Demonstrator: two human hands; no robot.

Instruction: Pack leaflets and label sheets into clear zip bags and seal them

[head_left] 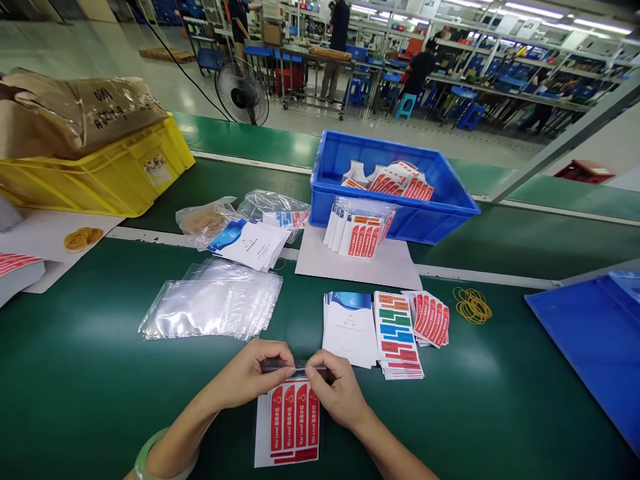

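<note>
My left hand [267,370] and my right hand [336,387] both pinch the top edge of a clear plastic bag [288,460] at the front of the table. Inside the bag shows a label sheet [295,417] with red strips over white paper. Beyond my left hand lies a fanned stack of clear bags [215,303]. Past my right hand are a stack of white booklets with blue tops [349,330], a pile of multicoloured label sheets [399,333] and a small pile of red label sheets [431,319].
A blue bin [395,213] holds red-and-white sheets; filled bags [360,230] lean on its front. A yellow crate [95,177] with a brown package stands at left. Rubber bands [473,305] lie at right, near another blue bin [590,340]. A fan [243,93] and people are beyond.
</note>
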